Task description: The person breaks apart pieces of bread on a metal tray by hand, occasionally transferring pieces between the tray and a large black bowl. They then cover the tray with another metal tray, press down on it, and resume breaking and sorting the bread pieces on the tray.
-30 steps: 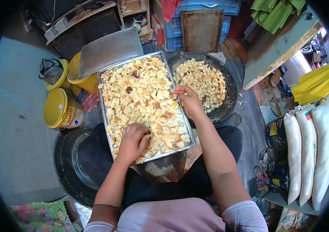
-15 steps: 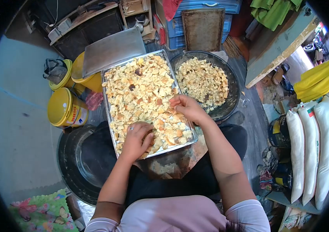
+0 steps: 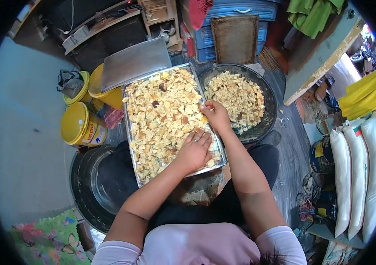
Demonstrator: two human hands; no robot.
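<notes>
A metal tray (image 3: 130,155) rests over my lap, spread with torn bread pieces (image 3: 157,115). My left hand (image 3: 194,151) lies palm down on the bread near the tray's lower right, fingers spread and a ring on one finger. At the tray's right edge is my right hand (image 3: 216,115), its fingers bent and thumb close to the bread; what it pinches, if anything, is too small to name. Right of the tray, a round black basin (image 3: 271,102) holds more bread crumbs (image 3: 236,99).
Yellow buckets (image 3: 74,123) and an empty metal tray (image 3: 135,59) stand at the left. A black tub (image 3: 82,187) is by my left leg. White sacks (image 3: 375,172) lean at the right, below a yellow cloth (image 3: 364,95). A browned tray (image 3: 234,39) stands behind the basin.
My left hand has moved right and up across the bread, and its fingers now lie flatter. My right hand has shifted slightly to the tray's right edge. The whole view has shifted a little.
</notes>
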